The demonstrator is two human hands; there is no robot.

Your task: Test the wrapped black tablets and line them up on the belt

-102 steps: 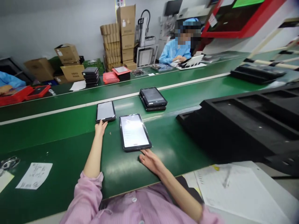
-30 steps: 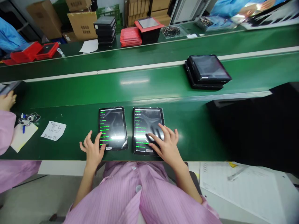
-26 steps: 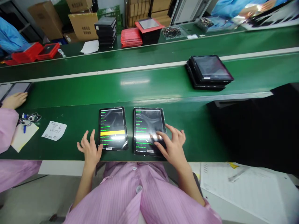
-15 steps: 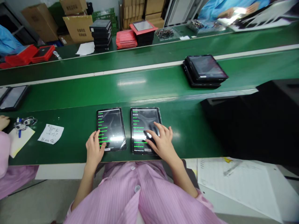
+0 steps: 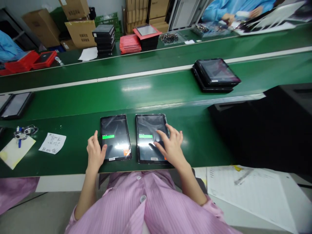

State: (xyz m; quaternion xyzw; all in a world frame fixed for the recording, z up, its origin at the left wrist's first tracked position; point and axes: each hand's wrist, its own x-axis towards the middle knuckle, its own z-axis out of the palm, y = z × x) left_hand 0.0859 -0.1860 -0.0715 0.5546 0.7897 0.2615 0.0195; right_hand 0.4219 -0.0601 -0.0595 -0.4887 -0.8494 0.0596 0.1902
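Two black tablets lie side by side, face up, on the green bench in front of me. Both screens are dark with a green bar, and an orange patch shows at the lower right of each. My left hand is open beside the left edge of the left tablet, its thumb close to that edge. Over the right part of the right tablet hovers my right hand, fingers spread and holding nothing; whether a fingertip touches the glass I cannot tell.
Stacked tablets sit on the green belt at the right, behind a large black cover. To the left lie a handwritten note, a yellowish paper and more tablets. Across the bench, a person in blue sleeves handles something.
The lists of green text on both screens have given way to a single green bar and an orange patch. My left hand has moved left, off its tablet. The neighbour's hand at left has gone.
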